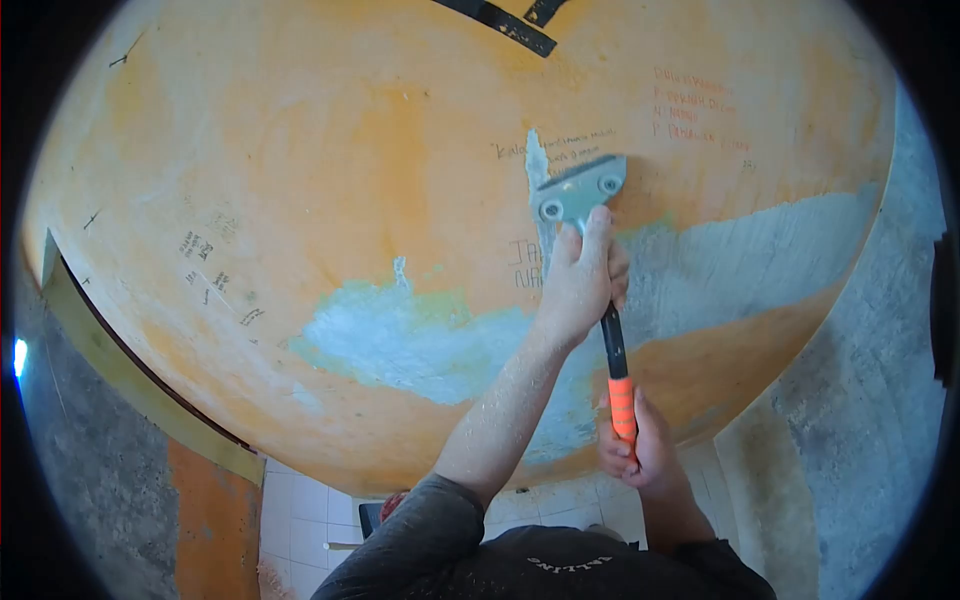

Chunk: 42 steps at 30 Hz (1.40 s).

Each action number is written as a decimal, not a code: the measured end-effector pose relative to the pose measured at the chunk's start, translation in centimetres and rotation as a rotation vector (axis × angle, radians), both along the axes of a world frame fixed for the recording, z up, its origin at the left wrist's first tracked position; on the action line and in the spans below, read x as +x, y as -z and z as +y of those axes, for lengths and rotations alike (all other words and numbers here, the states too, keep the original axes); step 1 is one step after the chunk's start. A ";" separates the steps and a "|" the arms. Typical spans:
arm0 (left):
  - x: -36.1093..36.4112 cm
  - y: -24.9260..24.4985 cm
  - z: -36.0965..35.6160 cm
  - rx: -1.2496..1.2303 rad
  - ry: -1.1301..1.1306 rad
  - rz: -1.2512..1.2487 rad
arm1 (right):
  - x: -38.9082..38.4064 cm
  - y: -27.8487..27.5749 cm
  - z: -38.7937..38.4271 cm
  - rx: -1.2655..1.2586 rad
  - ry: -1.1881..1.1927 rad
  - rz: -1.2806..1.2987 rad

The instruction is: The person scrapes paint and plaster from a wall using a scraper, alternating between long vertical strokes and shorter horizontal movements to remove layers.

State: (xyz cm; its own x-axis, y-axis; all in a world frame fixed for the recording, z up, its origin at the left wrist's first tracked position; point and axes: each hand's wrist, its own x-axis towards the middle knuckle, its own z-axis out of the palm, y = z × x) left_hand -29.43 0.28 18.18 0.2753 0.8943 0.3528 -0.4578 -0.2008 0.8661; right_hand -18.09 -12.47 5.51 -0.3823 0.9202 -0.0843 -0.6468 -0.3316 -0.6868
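Observation:
A long-handled wall scraper (578,192) lies against the orange-painted wall (350,180), its wide metal head tilted upward to the right. My left hand (582,280) is wrapped round the shaft just below the head, with the thumb up near the metal. Lower down, my right hand (642,445) grips the orange-banded end of the handle. Beside the blade runs a narrow scraped strip (537,160) of bare grey. Larger bare patches (390,335) spread below and to either side. Pale dust specks cover my left forearm.
Handwriting (700,105) marks the wall at upper right. Black strips (500,25) cross its top. A doorway edge (150,370) runs down the left, and bare grey wall (860,400) stands at the right. White floor tiles (300,510) show below.

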 end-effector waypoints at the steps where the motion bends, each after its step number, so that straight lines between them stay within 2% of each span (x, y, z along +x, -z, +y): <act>1: -0.2 -0.3 -0.1 -0.006 0.004 0.021 | -0.2 -0.5 0.5 0.012 -0.003 -0.001; 6: -0.2 -3.9 1.3 0.072 0.052 -0.037 | -0.8 -3.4 1.4 0.123 0.044 -0.026; 11: -0.4 -1.5 0.5 0.036 0.028 -0.026 | -1.0 -1.5 -0.2 0.080 0.019 0.006; 17: -0.4 -3.9 1.3 0.065 0.085 -0.032 | -1.1 -3.2 1.1 0.116 0.022 0.021; 22: -0.2 -1.4 0.5 0.013 0.057 -0.034 | -1.0 -1.8 0.1 0.096 0.017 0.014; 26: -0.2 -2.6 1.0 0.031 0.030 -0.016 | -0.9 -2.9 0.5 0.090 0.015 0.011; 28: -0.4 -3.6 1.4 0.081 0.093 -0.011 | -1.0 -3.3 0.9 0.106 0.018 0.009; 33: -0.1 -2.1 0.4 0.004 0.054 -0.031 | -1.1 -2.3 -0.2 0.068 0.019 0.017; 38: -0.2 -4.3 1.0 0.051 0.059 -0.015 | -1.5 -3.8 0.6 0.095 0.052 -0.022; 42: -0.1 -2.5 0.4 0.010 0.051 -0.041 | -1.6 -2.8 -0.5 0.092 0.066 -0.038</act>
State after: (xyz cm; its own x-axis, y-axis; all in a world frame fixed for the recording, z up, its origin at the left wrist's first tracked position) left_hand -29.51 0.67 20.67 0.3051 0.8761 0.3734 -0.5028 -0.1847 0.8444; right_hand -19.69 -13.02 8.35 -0.3184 0.9479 -0.0114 -0.6383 -0.2233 -0.7367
